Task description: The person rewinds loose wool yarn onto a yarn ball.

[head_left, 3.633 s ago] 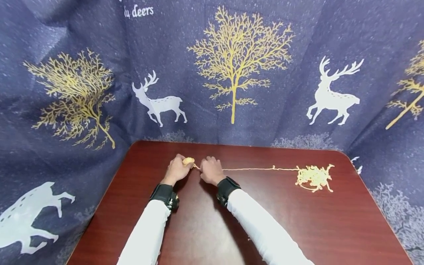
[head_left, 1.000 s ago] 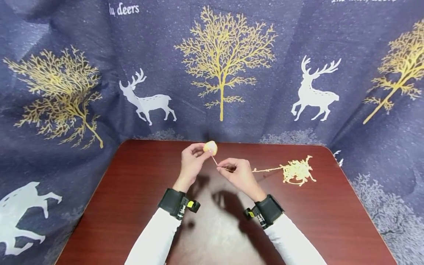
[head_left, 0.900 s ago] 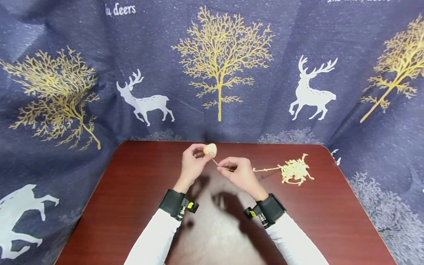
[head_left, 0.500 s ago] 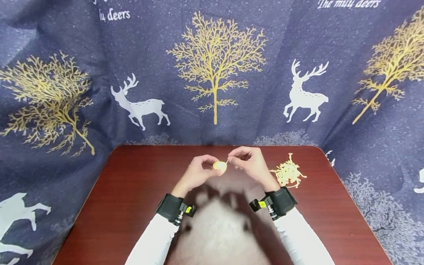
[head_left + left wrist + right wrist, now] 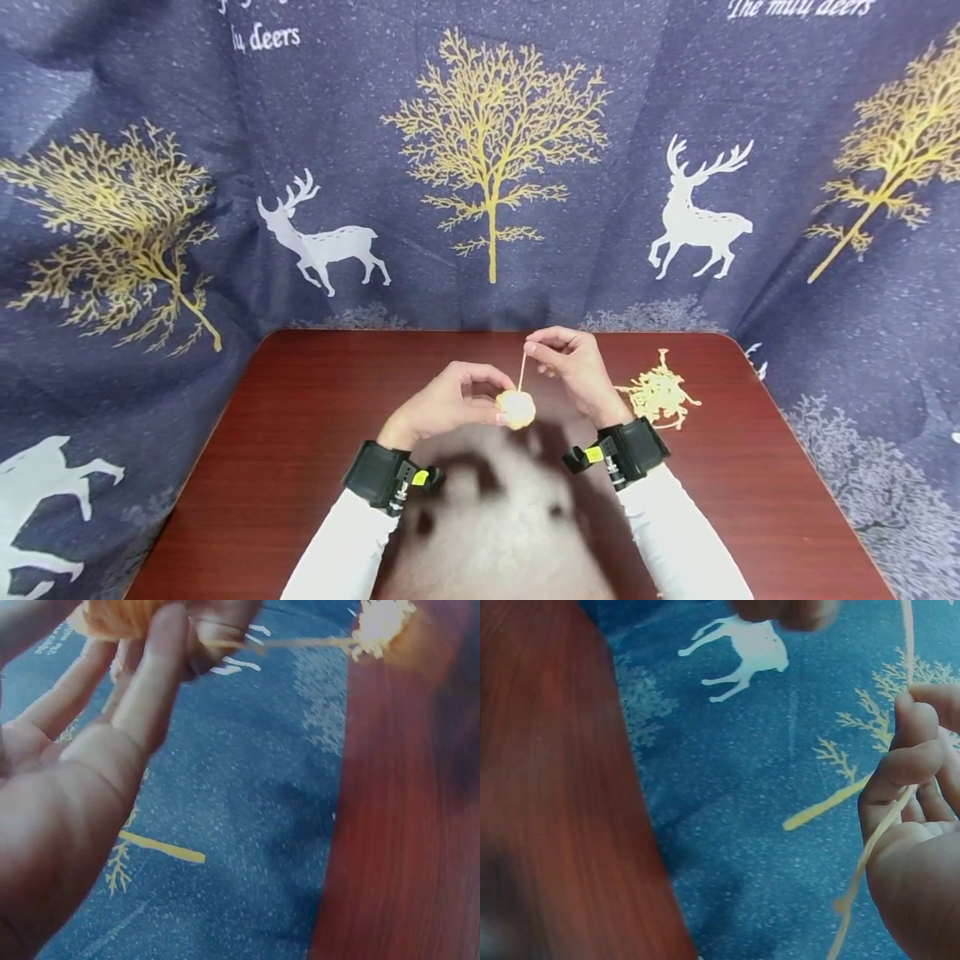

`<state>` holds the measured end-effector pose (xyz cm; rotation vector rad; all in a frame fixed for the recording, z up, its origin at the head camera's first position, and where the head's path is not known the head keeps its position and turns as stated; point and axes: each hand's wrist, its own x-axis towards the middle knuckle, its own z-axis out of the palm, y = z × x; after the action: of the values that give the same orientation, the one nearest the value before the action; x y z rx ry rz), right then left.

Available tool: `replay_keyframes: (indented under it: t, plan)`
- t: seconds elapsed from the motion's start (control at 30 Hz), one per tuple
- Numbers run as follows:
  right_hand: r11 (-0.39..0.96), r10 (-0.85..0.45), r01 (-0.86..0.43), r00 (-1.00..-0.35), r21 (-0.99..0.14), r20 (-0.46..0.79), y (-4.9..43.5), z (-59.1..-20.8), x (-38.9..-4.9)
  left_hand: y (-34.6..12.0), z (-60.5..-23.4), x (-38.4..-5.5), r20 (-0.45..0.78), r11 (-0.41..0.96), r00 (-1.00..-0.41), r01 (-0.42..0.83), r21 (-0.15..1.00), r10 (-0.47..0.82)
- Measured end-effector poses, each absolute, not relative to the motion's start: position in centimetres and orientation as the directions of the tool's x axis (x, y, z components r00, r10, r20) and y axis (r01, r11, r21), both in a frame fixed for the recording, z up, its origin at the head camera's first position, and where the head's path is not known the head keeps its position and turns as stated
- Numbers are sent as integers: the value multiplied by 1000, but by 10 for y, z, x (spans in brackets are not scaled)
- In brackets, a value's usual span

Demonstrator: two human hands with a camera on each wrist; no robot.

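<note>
My left hand (image 5: 448, 404) pinches a small pale-yellow ball of yarn (image 5: 516, 409) between thumb and fingers, raised above the table. Up and to the right of it, my right hand (image 5: 573, 367) pinches the yarn strand (image 5: 522, 372), which runs straight from the ball to the fingertips. In the right wrist view the strand (image 5: 861, 866) passes through the curled fingers and trails out below the palm. A loose heap of yarn (image 5: 660, 393) lies on the table beyond the right wrist. The left wrist view cuts off part of the ball (image 5: 120, 618).
The reddish-brown wooden table (image 5: 277, 467) has rounded far corners. A dark blue cloth (image 5: 420, 167) printed with deer and trees hangs behind it and at both sides. Each wrist wears a black band with a small camera.
Both hands have lifted off the table and moved right with the ball. My right hand has swung from beside the ball to above it, and the strand between them stands steeper.
</note>
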<state>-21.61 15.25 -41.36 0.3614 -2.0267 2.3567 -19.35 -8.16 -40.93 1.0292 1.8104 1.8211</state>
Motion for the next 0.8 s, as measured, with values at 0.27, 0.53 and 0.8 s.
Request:
replay_keyframes:
  t: [0.27, 0.53, 0.8]
  plan:
    - [-98, -195, -162, -964, -982, 179, 144, -428, -208, -76, -403, -191, 378, -382, -771, 189, 905, 514]
    - [46, -221, -224, -953, -973, 209, 137, -429, -196, -67, -399, -192, 272, -442, -936, 151, 884, 224]
    - [158, -247, -283, -939, -946, 240, 134, -419, -184, -59, -402, -194, 212, -280, -974, 182, 943, 80]
